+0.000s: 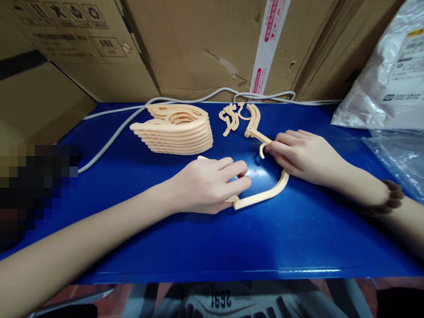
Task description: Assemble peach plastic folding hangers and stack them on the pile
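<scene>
My left hand [212,185] is closed, with its thumb and curled fingers around part of a cream plastic folding hanger [261,197]. The hanger's curved arm runs right along the table toward my other hand, and its middle is hidden under my left fingers. My right hand [303,154] has its fingers pinched on a small cream hook [262,151]; its fingertips also lie against the end of a narrow hanger piece. Just beyond are loose hanger arms [254,118] and several loose hooks [230,118]. A neat stack of cream hangers [179,132] sits beyond my left hand.
The blue tabletop [198,247] has cardboard boxes [205,48] along its back edge. A white cable [112,148] runs along the back and down the left. A clear plastic bag [374,88] lies at the right. A dark, pixelated patch covers the left edge.
</scene>
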{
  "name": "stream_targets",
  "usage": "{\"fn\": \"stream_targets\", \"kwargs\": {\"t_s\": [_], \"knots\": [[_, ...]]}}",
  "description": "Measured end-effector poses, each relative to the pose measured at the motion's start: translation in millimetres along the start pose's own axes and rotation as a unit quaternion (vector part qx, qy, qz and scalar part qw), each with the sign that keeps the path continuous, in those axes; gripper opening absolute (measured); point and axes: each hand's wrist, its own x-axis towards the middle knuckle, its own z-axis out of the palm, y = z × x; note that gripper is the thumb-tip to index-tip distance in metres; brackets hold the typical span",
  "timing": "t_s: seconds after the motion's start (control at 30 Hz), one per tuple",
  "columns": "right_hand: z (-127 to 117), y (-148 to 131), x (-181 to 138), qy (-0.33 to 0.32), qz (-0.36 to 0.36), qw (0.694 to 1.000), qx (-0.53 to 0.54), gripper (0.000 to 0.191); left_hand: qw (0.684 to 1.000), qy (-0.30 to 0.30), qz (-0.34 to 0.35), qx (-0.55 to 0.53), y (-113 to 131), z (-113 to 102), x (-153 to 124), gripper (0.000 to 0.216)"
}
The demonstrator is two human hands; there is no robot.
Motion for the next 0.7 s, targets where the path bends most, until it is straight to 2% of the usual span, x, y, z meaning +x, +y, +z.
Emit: {"fn": "stream_targets", "kwargs": {"t_s": [0.23, 0.47, 0.7], "knots": [[1.1, -0.3, 0.0, 0.006, -0.007, 1.0, 0.008, 0.028, 0.999, 0.039, 0.001, 0.027, 0.9, 0.8, -0.4, 0.01], [0.7, -0.8, 0.0, -0.001, -0.003, 1.0, 0.019, 0.029, 0.999, -0.009, 0.014, -0.033, -2.8, 2.9, 3.1, 0.014], [1.1, -1.0, -0.2, -0.005, 0.002, 1.0, 0.02, 0.028, 0.999, -0.004, -0.003, -0.042, -3.9, 3.7, 3.1, 0.019]]}}
